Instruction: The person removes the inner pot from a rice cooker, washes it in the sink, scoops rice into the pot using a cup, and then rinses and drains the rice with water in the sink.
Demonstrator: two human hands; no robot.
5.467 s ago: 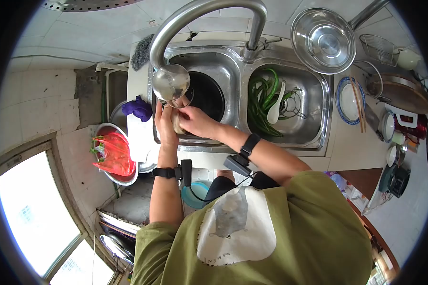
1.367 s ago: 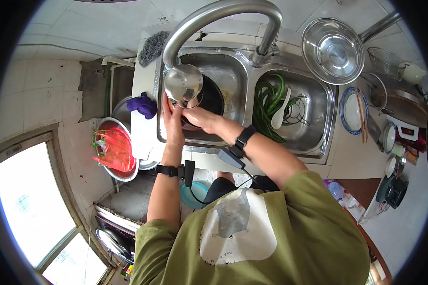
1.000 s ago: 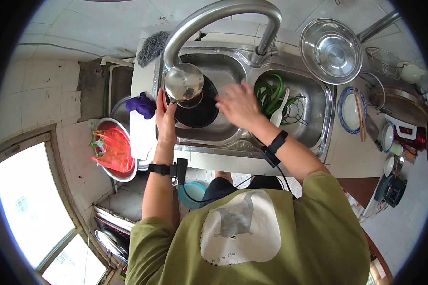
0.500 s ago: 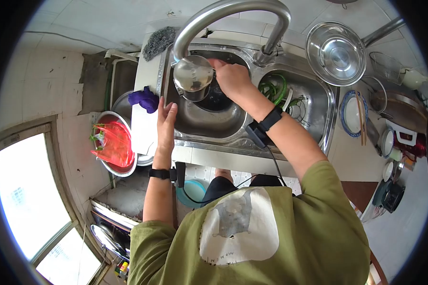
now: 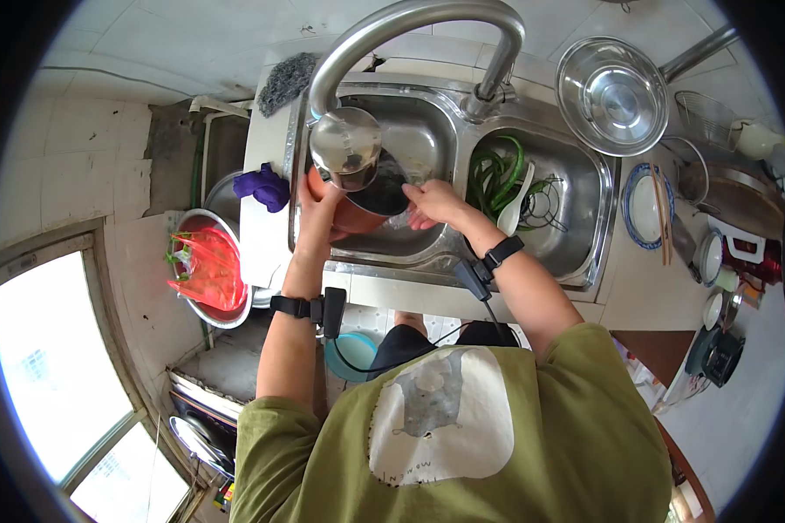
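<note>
My left hand (image 5: 319, 207) is wrapped round the left side of an orange-brown pot (image 5: 358, 218) with a dark inside, tilted in the left sink basin (image 5: 423, 135). The round faucet head (image 5: 346, 144) hides part of the pot. Close to the pot's right rim is my right hand (image 5: 436, 205), its fingers apart and holding nothing. Water shows in the basin between the pot and this hand.
Long green vegetables (image 5: 497, 179) and a white spoon (image 5: 516, 205) lie in the right basin. A purple cloth (image 5: 262, 186) and a grey scrubber (image 5: 286, 84) rest left of the sink. Further right are a metal bowl (image 5: 612, 96) and a blue-rimmed plate (image 5: 644, 209) with chopsticks (image 5: 663, 213).
My left hand has gone from the basin's left edge onto the pot. My right hand has come down from the back of the basin, and the pot's orange-brown outside now shows.
</note>
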